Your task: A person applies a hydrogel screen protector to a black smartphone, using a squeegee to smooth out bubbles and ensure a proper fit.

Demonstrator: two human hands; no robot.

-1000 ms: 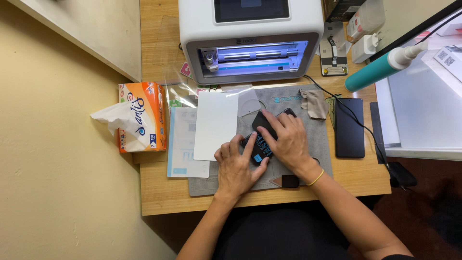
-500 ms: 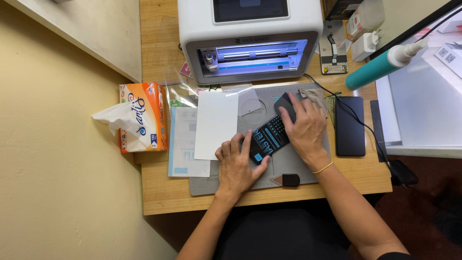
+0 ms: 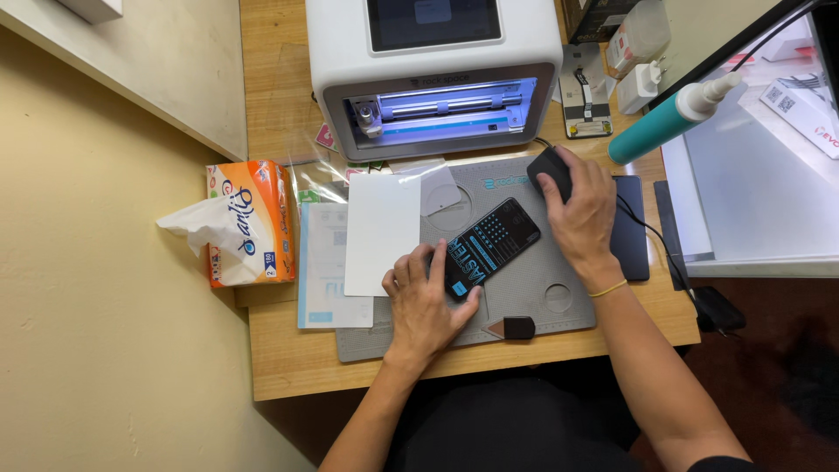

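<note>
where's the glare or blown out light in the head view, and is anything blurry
Head view: the brightest spot is the lit slot of the white machine, glowing bluish-white; the white surface at right is washed pale. The phone under the left hand and the right hand look sharp, with no motion blur. The lower right floor is dark.

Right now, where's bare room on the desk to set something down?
Bare wood: front edge below the grey mat, and back-left beside the white machine. Crowded: mat centre with phone and left hand; right hand on a black object.
</note>
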